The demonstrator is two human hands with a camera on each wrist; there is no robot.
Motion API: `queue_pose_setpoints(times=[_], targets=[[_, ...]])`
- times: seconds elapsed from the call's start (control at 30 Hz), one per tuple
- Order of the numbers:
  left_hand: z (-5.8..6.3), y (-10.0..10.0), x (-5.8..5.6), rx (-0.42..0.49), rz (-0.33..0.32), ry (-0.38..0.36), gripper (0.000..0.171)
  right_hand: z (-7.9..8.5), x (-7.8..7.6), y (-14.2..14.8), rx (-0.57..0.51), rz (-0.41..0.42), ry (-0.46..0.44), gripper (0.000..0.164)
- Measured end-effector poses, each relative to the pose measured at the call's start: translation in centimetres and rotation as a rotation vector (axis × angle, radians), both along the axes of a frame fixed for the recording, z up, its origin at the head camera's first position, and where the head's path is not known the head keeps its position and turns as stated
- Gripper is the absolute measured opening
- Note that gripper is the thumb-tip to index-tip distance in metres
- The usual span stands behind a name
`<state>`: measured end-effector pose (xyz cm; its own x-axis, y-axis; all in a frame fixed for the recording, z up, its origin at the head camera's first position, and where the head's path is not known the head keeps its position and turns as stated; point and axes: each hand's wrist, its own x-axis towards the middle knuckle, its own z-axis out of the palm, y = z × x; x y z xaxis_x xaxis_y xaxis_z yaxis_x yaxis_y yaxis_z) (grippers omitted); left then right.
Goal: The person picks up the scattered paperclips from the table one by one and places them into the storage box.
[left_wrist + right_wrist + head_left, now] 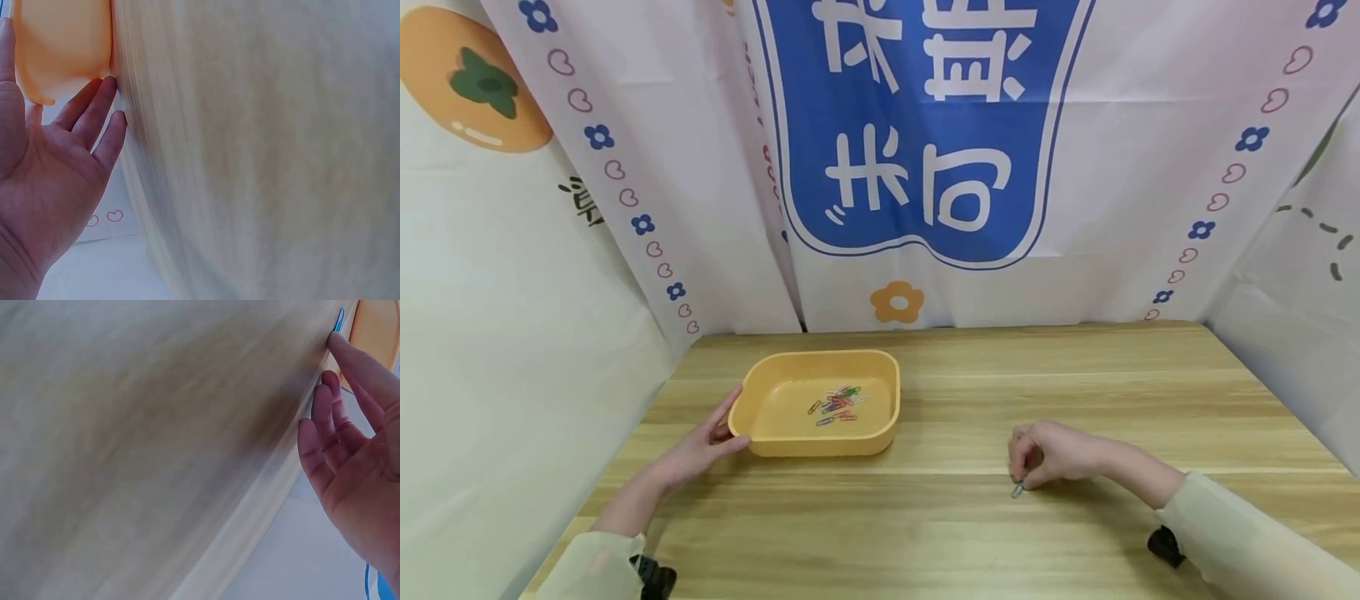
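A yellow tray [820, 446] with rounded corners sits on the wooden table in the head view. Inside it lies a small pile of coloured paper clips [838, 402]. My left hand [696, 454] rests against the tray's left end, thumb near the front corner and fingers fairly straight along the side. In the left wrist view, the fingertips touch the tray's wall [62, 44]. To the right of the tray, my right hand [1056, 452] pinches a blue paper clip [339, 320] between thumb and forefinger, low over the table. The other fingers of that hand are loosely bent.
The wooden table [955, 533] reaches back to a white cloth [1112, 208] with a printed blue panel. White printed cloth also hangs at both sides. A black wrist device [655, 577] sits at the left sleeve, another black device [1165, 546] at the right.
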<state>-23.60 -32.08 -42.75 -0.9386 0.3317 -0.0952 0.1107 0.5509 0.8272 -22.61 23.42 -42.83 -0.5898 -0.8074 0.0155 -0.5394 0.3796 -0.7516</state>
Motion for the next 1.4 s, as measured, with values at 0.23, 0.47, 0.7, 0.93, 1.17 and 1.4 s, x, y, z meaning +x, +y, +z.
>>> queue_pose_setpoints(times=[0.23,0.47,0.7,0.93,1.17,1.4], targets=[[0.1,0.0,0.0,0.006,0.005,0.001,0.087,0.0,-0.2,0.0,0.003,0.004,0.004,0.011],[0.1,0.1,0.0,-0.016,0.018,0.006,0.088,0.4,0.1,-0.2,0.037,-0.051,-0.030,0.013],[0.2,0.0,0.1,-0.009,0.018,0.001,0.087,1.1,0.1,-0.4,0.076,-0.142,-0.075,0.014],[0.2,0.0,0.2,0.001,0.006,0.006,0.087,1.9,-0.3,-0.3,0.052,-0.137,-0.008,0.011],[0.1,0.0,0.1,0.001,-0.004,0.007,0.086,2.9,-1.1,-0.5,0.017,-0.120,0.080,0.007],[0.1,0.0,0.2,0.002,0.002,0.013,0.086,3.9,-1.4,-1.2,0.012,-0.138,0.084,0.007]])
